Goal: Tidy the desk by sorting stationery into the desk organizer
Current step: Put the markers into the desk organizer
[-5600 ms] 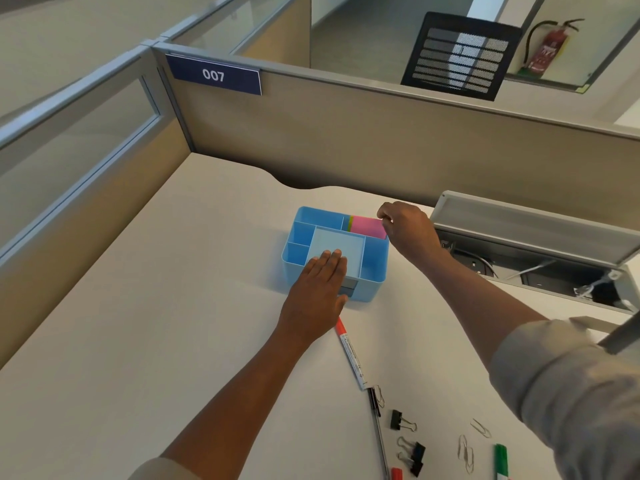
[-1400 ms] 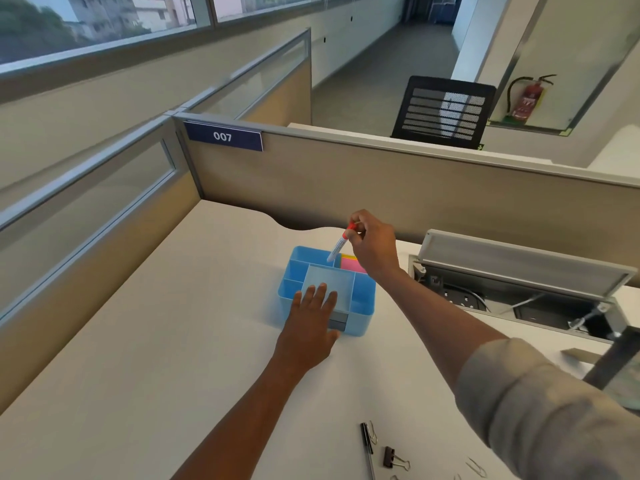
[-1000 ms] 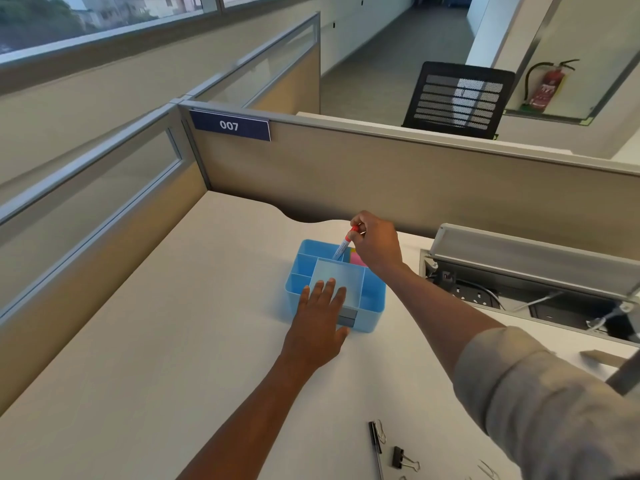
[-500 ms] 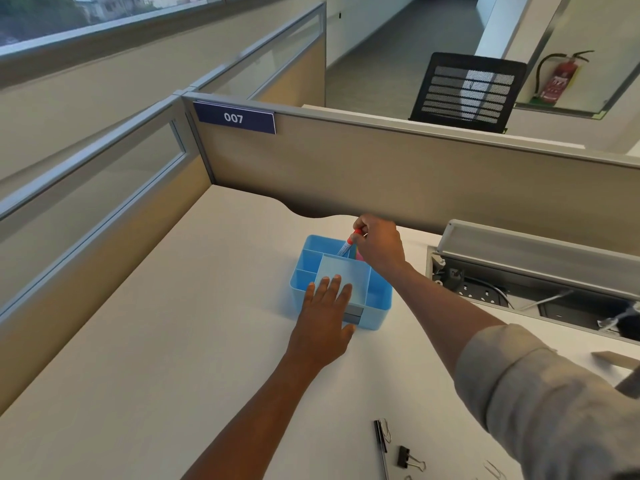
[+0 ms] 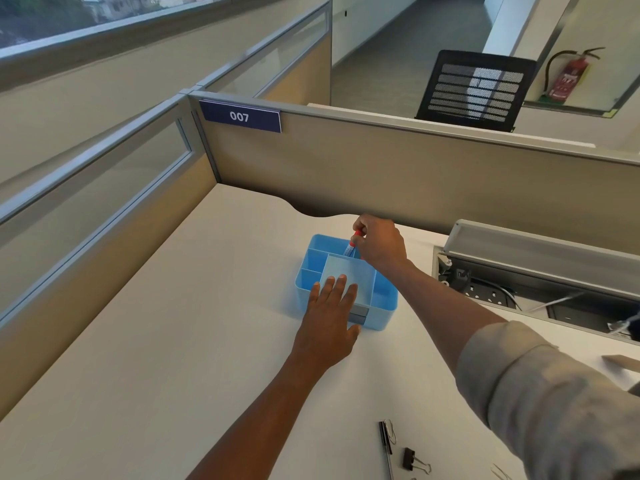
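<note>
Marker (image 5: 352, 244) (red cap) pinched by R hand (image 5: 381, 247), entering organizer (image 5: 383, 295); L hand (image 5: 329, 323) flat.

blue organizer (image 5: 382, 317), red-capped marker (image 5: 353, 244), black pen (image 5: 385, 441)

The organizer (image 5: 382, 299) under the grip looks like smooth, faintly glossy blue plastic. The bench (image 5: 180, 341) around it is matt and pale. Nearer than the grip, a binder clip (image 5: 410, 459) shows dark metal and wire.

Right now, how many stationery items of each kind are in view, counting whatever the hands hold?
Red-capped marker, in the right hand: 1
Black pen: 1
Black binder clip: 1
Paper clips: 2
Total: 5
</note>
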`<action>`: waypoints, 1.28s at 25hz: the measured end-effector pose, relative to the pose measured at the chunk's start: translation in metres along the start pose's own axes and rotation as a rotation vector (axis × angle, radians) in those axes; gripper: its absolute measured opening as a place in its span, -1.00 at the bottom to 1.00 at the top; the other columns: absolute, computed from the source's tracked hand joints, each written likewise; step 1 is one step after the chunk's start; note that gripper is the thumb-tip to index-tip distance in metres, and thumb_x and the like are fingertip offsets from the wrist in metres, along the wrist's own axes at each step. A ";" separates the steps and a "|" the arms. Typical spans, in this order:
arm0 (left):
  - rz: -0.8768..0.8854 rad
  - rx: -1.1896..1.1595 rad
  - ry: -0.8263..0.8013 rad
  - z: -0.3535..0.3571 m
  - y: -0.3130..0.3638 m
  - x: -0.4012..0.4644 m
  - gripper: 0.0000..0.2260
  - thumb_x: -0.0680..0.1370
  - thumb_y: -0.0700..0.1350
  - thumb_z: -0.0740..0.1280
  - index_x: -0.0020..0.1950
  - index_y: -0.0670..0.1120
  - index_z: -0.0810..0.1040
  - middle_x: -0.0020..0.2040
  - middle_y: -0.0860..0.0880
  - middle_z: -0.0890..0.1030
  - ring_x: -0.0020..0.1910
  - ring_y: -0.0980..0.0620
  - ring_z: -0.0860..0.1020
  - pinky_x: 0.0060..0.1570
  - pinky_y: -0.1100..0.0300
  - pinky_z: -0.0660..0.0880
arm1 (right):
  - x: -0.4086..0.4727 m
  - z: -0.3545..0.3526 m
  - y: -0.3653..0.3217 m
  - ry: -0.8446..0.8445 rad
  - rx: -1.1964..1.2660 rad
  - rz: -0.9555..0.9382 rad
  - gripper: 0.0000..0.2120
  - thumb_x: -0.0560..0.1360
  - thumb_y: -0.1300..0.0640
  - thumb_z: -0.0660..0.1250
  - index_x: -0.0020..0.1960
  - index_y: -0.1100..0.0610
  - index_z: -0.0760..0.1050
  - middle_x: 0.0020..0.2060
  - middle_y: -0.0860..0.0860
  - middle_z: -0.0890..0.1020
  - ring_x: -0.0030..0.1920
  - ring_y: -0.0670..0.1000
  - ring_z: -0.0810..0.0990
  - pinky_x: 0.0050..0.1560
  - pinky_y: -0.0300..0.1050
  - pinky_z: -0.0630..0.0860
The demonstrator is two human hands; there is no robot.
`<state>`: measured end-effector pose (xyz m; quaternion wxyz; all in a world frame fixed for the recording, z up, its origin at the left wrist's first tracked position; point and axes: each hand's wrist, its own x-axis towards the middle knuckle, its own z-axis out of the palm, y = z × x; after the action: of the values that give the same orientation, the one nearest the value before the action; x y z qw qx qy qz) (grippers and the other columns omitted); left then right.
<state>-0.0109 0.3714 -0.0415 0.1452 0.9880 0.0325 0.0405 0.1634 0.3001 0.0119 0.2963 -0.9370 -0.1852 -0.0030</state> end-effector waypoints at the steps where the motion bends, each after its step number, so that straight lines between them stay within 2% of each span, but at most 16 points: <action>1: 0.000 0.004 -0.003 0.000 0.000 0.000 -0.33 0.57 0.18 0.22 0.58 0.05 -0.01 0.59 0.01 -0.04 0.56 -0.03 -0.07 0.48 0.01 -0.26 | 0.000 0.000 0.000 -0.008 -0.003 0.004 -0.90 0.52 0.12 0.40 0.01 0.06 0.52 -0.05 0.03 0.65 -0.05 0.04 0.61 -0.11 0.01 0.65; 5: 0.031 0.033 0.007 0.002 -0.004 0.000 -0.34 0.58 0.16 0.22 0.58 0.04 0.00 0.59 0.00 -0.03 0.56 -0.03 -0.06 0.49 -0.01 -0.22 | 0.000 -0.013 -0.004 0.014 0.005 0.026 -0.76 0.51 0.11 0.41 0.15 0.10 0.52 0.06 0.03 0.64 -0.01 0.02 0.60 -0.10 -0.14 0.55; 8: 0.077 0.052 0.030 0.006 -0.011 -0.002 -0.34 0.57 0.10 0.28 0.58 0.01 0.05 0.59 -0.02 0.03 0.56 -0.05 0.00 0.52 -0.08 -0.06 | -0.007 -0.037 -0.004 0.045 0.001 0.018 -0.72 0.52 0.10 0.39 0.22 0.09 0.50 0.11 0.02 0.63 0.04 0.03 0.59 -0.10 -0.16 0.42; 10: 0.105 0.060 0.078 0.004 -0.009 -0.006 -0.35 0.56 0.05 0.32 0.57 -0.02 0.10 0.58 -0.05 0.08 0.55 -0.07 0.04 0.50 -0.12 0.05 | -0.021 -0.055 0.002 0.073 0.004 0.027 -0.73 0.53 0.10 0.38 0.21 0.08 0.50 0.10 0.00 0.64 0.02 0.01 0.58 -0.09 -0.16 0.41; 13: 0.145 0.063 0.225 0.001 0.008 -0.022 -0.44 0.53 -0.04 0.38 0.49 -0.07 0.29 0.49 -0.09 0.33 0.48 -0.11 0.27 0.44 -0.07 0.23 | -0.052 -0.077 0.016 0.107 0.025 0.053 -0.76 0.52 0.10 0.37 0.18 0.09 0.52 0.09 0.01 0.66 0.03 0.03 0.61 -0.02 -0.09 0.52; 16: 0.115 0.020 0.324 0.003 0.029 -0.055 -0.63 0.51 -0.04 0.41 0.28 -0.06 0.49 0.22 -0.06 0.57 0.16 -0.03 0.56 0.13 0.10 0.52 | -0.104 -0.093 0.030 0.121 0.017 0.096 -0.80 0.53 0.11 0.34 0.15 0.09 0.53 0.06 0.01 0.67 0.01 0.02 0.62 -0.02 -0.12 0.54; 18: 0.041 -0.016 0.236 0.010 0.043 -0.078 -0.79 0.54 0.00 0.35 0.14 -0.03 0.53 0.06 0.00 0.60 -0.09 0.01 0.60 -0.12 0.14 0.58 | -0.146 -0.093 0.039 0.102 -0.007 0.135 -0.81 0.55 0.10 0.33 0.16 0.08 0.53 0.06 -0.01 0.66 -0.01 -0.02 0.61 -0.04 -0.17 0.53; 19: -0.004 -0.031 0.172 0.013 0.050 -0.090 -0.82 0.56 0.02 0.31 0.09 -0.01 0.54 0.00 0.02 0.60 -0.16 0.03 0.59 -0.18 0.14 0.56 | -0.169 -0.092 0.044 0.086 -0.008 0.154 -0.81 0.56 0.09 0.32 0.16 0.07 0.53 0.07 -0.01 0.65 -0.02 -0.04 0.60 -0.02 -0.18 0.53; 22: -0.122 -0.005 -0.045 0.021 0.068 -0.118 -0.74 0.59 0.13 0.18 0.02 -0.01 0.54 -0.07 0.04 0.61 -0.15 0.04 0.58 -0.18 0.19 0.50 | -0.234 -0.083 0.058 0.053 0.033 0.188 -0.83 0.56 0.09 0.32 0.14 0.05 0.53 0.05 -0.03 0.66 -0.05 -0.06 0.58 -0.01 -0.16 0.52; 25: -0.172 0.033 -0.206 0.032 0.080 -0.141 -0.61 0.56 0.26 0.16 0.00 -0.02 0.56 -0.09 0.02 0.64 -0.14 0.01 0.61 -0.13 0.15 0.54 | -0.293 -0.070 0.071 0.029 0.074 0.227 -0.85 0.53 0.09 0.32 0.09 0.00 0.54 -0.03 -0.08 0.67 -0.06 -0.02 0.63 -0.05 -0.12 0.53; 29: -0.189 0.063 -0.251 0.039 0.092 -0.157 -0.57 0.53 0.31 0.18 0.00 -0.02 0.57 -0.09 0.02 0.64 -0.13 0.02 0.61 -0.12 0.16 0.53 | -0.341 -0.057 0.085 0.037 0.138 0.347 -0.88 0.53 0.10 0.34 0.06 0.00 0.55 -0.07 -0.10 0.67 -0.07 -0.05 0.64 -0.04 -0.13 0.53; 32: -0.194 0.067 -0.223 0.038 0.101 -0.161 -0.59 0.54 0.30 0.18 -0.02 -0.02 0.56 -0.13 0.03 0.63 -0.16 0.02 0.60 -0.16 0.17 0.51 | -0.364 -0.054 0.099 0.065 0.155 0.389 -0.89 0.52 0.12 0.35 0.04 0.00 0.55 -0.08 -0.11 0.67 -0.11 -0.07 0.64 -0.05 -0.12 0.54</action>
<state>-0.1629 0.2518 -0.0594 0.1181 0.9829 0.1130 -0.0850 -0.1359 0.0697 -0.0402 0.3681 -0.9289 0.0092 0.0385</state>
